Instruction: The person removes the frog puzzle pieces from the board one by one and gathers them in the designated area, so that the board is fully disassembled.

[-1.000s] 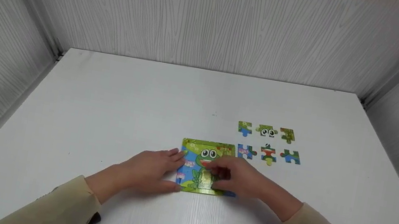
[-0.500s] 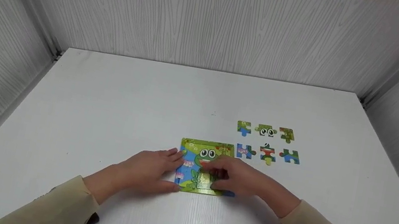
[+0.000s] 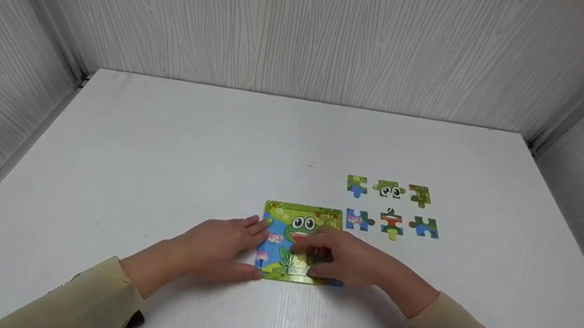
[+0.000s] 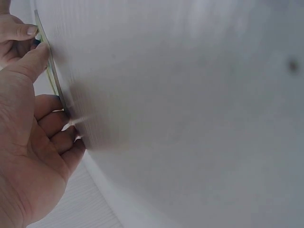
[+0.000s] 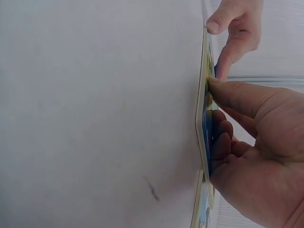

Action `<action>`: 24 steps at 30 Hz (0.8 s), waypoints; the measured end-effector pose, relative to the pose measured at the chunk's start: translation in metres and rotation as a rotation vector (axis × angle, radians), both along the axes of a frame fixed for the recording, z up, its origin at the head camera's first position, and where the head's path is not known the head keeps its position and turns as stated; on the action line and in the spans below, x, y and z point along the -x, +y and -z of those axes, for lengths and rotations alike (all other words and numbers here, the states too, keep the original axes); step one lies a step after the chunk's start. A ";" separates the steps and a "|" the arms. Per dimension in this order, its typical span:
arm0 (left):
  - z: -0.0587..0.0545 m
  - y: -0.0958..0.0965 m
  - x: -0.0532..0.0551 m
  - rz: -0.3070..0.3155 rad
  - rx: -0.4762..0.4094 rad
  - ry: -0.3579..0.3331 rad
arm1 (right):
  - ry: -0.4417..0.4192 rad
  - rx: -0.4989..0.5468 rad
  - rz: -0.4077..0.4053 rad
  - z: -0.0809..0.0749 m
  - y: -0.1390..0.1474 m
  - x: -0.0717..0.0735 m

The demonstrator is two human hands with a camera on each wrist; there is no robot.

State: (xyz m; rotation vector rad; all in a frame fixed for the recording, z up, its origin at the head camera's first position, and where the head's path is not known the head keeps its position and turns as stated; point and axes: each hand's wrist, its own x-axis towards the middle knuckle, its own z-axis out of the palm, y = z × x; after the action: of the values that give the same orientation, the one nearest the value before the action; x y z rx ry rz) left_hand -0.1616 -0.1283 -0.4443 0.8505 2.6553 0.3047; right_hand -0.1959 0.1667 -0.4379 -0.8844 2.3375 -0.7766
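A square frog puzzle board (image 3: 268,269) lies flat on the white table in the head view, printed with a green frog with big white eyes. My left hand (image 3: 219,250) rests at its left side, fingers extended against the edge and thumb straight at the near left corner. Over the board's right half, my right hand (image 3: 350,258) has curled fingers and pinches a yellowish puzzle piece (image 3: 300,264) in the near row between index finger and thumb. In the right wrist view the thumb presses down on the board (image 5: 203,95), and the other fingers bend onto its surface, hiding part of the picture.
Several loose jigsaw pieces lie in two rows beyond the board to the right, among them an eyes piece (image 3: 389,190) and a red mouth piece (image 3: 392,224). The nearest, a blue-pink piece (image 3: 358,220), is close beside the board. A pale wood-grain panel (image 3: 316,24) stands behind.
The right hand's index finger and thumb have shifted slightly at the yellowish piece. The left hand stays at the board's edge, and the loose pieces have not moved on the table.
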 end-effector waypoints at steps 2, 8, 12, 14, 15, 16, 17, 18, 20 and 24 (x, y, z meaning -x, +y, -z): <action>0.000 0.000 0.000 0.000 0.000 -0.002 | 0.000 -0.006 0.005 0.000 0.000 0.000; 0.001 0.000 0.001 0.003 0.010 -0.002 | -0.015 0.025 0.005 0.000 0.000 -0.001; 0.001 0.000 0.001 0.006 0.005 0.000 | -0.027 0.042 0.006 -0.002 0.000 -0.002; 0.001 -0.001 0.001 0.006 -0.004 -0.001 | -0.031 0.046 0.008 -0.002 0.000 -0.002; 0.001 -0.001 0.001 0.006 -0.007 -0.002 | -0.033 0.048 0.011 -0.002 0.000 -0.002; 0.001 -0.001 0.001 0.006 -0.010 -0.004 | -0.036 0.048 0.013 -0.002 -0.001 -0.002; 0.001 -0.001 0.001 0.007 -0.012 -0.006 | -0.039 0.050 0.015 -0.002 -0.001 -0.002; 0.001 -0.002 0.001 0.008 -0.013 -0.006 | -0.043 0.053 0.016 -0.002 -0.001 -0.002; 0.001 -0.002 0.001 0.009 -0.015 -0.007 | -0.050 0.058 0.017 -0.003 -0.001 -0.001; 0.001 -0.003 0.000 0.013 -0.017 -0.002 | -0.051 0.063 0.007 -0.003 -0.001 -0.001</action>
State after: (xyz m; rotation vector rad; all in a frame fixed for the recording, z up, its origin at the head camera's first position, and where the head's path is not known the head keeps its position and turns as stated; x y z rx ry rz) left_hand -0.1620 -0.1310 -0.4449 0.8713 2.6478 0.3252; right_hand -0.1951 0.1655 -0.4349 -0.8737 2.2838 -0.8700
